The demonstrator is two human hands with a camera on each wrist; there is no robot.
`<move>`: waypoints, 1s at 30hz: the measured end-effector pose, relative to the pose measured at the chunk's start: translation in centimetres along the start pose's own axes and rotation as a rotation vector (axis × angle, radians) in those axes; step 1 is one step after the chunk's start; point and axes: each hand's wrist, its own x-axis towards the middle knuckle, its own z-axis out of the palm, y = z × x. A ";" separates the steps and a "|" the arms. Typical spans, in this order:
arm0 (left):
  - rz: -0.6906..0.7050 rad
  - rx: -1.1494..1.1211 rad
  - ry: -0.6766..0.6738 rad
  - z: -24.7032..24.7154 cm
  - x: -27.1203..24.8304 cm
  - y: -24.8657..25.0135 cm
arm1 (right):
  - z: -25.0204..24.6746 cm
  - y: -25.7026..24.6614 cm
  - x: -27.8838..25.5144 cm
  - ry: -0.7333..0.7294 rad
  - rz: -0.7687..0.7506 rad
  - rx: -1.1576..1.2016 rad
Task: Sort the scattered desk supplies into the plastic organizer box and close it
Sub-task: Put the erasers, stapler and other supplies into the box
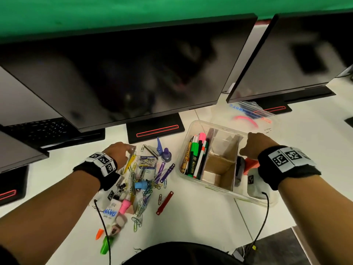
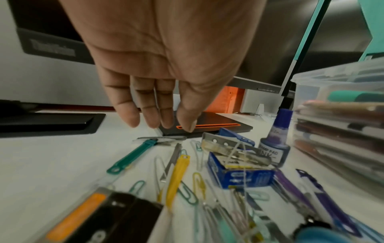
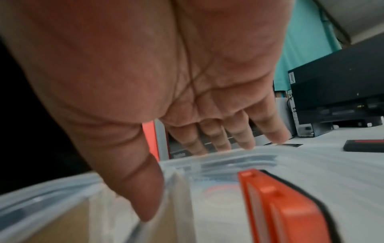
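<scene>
The clear plastic organizer box [image 1: 183, 154] stands open on the white desk, right of centre, with cardboard dividers and several markers [image 1: 196, 157] in its left compartment. My right hand [image 1: 246, 148] hovers open over the box's right compartment, thumb [image 3: 145, 197] pointing down inside the wall, above an orange item [image 3: 280, 213] lying there. My left hand [image 1: 131, 150] is open with straight fingers [image 2: 133, 115] at the far end of the scattered pile, just above a teal fastener strip [image 2: 133, 156] and holding nothing. The pile holds paper clips [image 1: 141, 188], a yellow fastener [image 2: 176, 177], a blue staple box [image 2: 239, 174] and a purple ink bottle [image 2: 274, 148].
Two dark monitors stand behind, with one black base [image 1: 155, 129] right beyond the pile. A clear lid [image 1: 254, 115] lies behind the box. A red fastener [image 1: 164, 202], an orange cap [image 1: 99, 233] and a green cap [image 1: 106, 245] lie nearer the desk's front edge.
</scene>
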 end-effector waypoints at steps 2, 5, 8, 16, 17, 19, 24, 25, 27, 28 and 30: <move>0.009 -0.013 0.015 0.3 -1.1 -0.4 | -0.7 -1.3 -1.6 0.010 -0.088 -0.004; -0.013 0.010 -0.008 0.7 -2.8 -1.1 | -0.5 -4.6 -5.1 -0.014 -0.242 0.037; -0.038 0.018 -0.057 0.8 -4.6 -1.9 | 1.4 -7.7 -6.9 -0.047 -0.389 0.006; -0.135 0.036 -0.069 1.9 -9.2 -6.4 | 5.6 -12.2 -7.3 -0.041 -0.430 0.012; -0.151 0.029 -0.066 2.1 -9.7 -6.9 | 6.3 -12.5 -7.5 -0.032 -0.435 -0.012; -0.169 0.003 -0.060 2.4 -10.3 -7.6 | 7.5 -13.0 -7.6 0.015 -0.464 -0.099; -0.165 -0.086 -0.119 3.7 -11.0 -7.3 | 8.9 -13.2 -7.5 0.118 -0.491 -0.175; -0.163 -0.101 -0.129 3.9 -11.0 -6.9 | 9.0 -13.2 -7.4 0.116 -0.494 -0.183; -0.166 -0.135 -0.127 4.6 -10.8 -6.1 | 9.4 -13.2 -7.3 0.108 -0.481 -0.171; -0.177 -0.149 -0.122 4.9 -10.8 -5.8 | 9.5 -13.3 -7.3 0.100 -0.462 -0.154; -0.192 -0.174 -0.104 5.3 -10.8 -5.4 | 9.5 -13.4 -7.5 0.112 -0.440 -0.125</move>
